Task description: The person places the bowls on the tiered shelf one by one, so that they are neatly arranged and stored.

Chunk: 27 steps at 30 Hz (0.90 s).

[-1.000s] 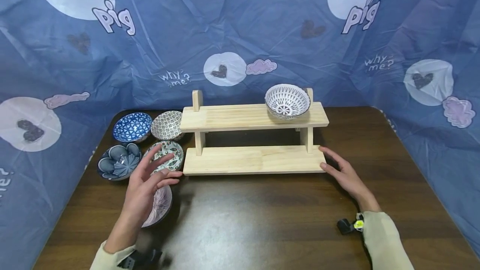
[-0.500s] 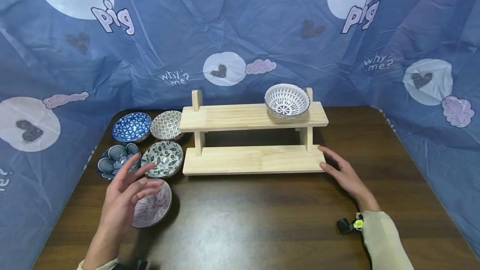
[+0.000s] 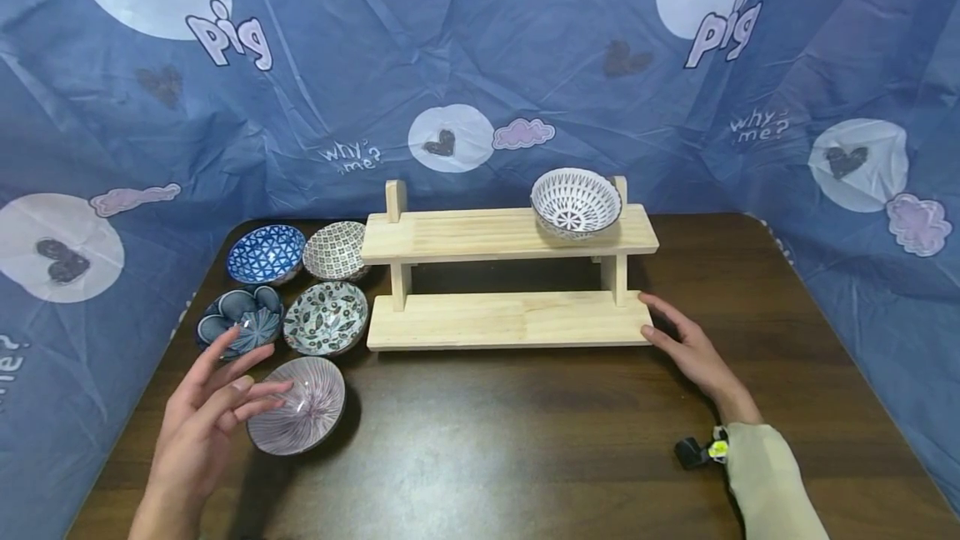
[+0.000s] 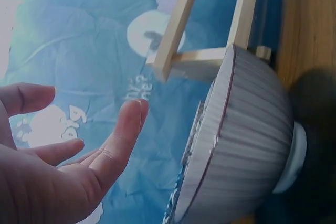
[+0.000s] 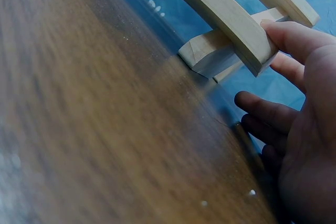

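My left hand (image 3: 197, 432) hovers at the left rim of a purple-streaked bowl (image 3: 311, 415), its fingers spread and holding nothing. In the left wrist view that bowl (image 4: 247, 140) stands to the right of the fingers, apart from them. At the right end of a two-tier wooden shelf (image 3: 450, 322), my right hand (image 3: 693, 352) grips the lower board, thumb near the front corner and index finger near the back one. The right wrist view shows the thumb and a finger against the board end (image 5: 252, 45), the other fingers below. A white bowl with dark marks (image 3: 575, 202) sits on the upper board's right.
Left of the shelf stand a blue patterned bowl (image 3: 266, 254), a brown-checked bowl (image 3: 335, 250), a leaf-patterned bowl (image 3: 326, 319) and a dark blue petal bowl (image 3: 240, 307). A blue printed cloth (image 3: 480, 40) hangs behind the brown table (image 3: 510, 440).
My left hand has drawn back left and toward me, from over the leaf-patterned bowl to beside the purple-streaked bowl. The right hand, shelf and bowls keep their places.
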{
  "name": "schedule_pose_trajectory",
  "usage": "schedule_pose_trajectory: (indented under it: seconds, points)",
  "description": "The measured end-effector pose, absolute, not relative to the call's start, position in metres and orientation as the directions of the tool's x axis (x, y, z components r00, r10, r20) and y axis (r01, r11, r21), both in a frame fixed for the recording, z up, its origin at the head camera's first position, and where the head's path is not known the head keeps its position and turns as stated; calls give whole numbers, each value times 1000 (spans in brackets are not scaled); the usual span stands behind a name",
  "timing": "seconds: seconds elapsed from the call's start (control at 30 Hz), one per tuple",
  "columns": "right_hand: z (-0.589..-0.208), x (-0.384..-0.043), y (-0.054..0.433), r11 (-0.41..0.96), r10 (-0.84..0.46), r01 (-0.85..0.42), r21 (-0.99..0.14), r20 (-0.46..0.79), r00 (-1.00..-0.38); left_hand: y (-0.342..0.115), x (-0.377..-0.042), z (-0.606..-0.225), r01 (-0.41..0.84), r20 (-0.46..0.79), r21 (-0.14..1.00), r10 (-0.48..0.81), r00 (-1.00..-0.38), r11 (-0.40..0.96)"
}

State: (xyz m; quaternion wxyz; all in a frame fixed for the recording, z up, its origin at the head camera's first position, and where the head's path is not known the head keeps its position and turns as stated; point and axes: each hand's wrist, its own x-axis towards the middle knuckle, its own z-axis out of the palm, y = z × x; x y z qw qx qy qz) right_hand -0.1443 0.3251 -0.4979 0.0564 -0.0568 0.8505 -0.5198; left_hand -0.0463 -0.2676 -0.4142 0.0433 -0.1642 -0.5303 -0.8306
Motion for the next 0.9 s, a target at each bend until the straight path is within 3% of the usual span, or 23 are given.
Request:
schedule_pose_trajectory:
  seconds: [0.33, 0.53, 0.9]
  points:
    - [-498, -145, 324, 458, -153, -34, -888, -42, -987, -288, -31, -423, 245, 299, 878, 71, -952, -412]
    - [-499, -144, 325, 460, -152, -27, -888, -49, -987, -300, -22, -430, 202, 226, 922, 37, -973, -330]
    - [-499, -145, 325, 464, -148, -22, -885, -53, -988, -306, -16, -443, 169, 161, 912, -53, -985, -374]
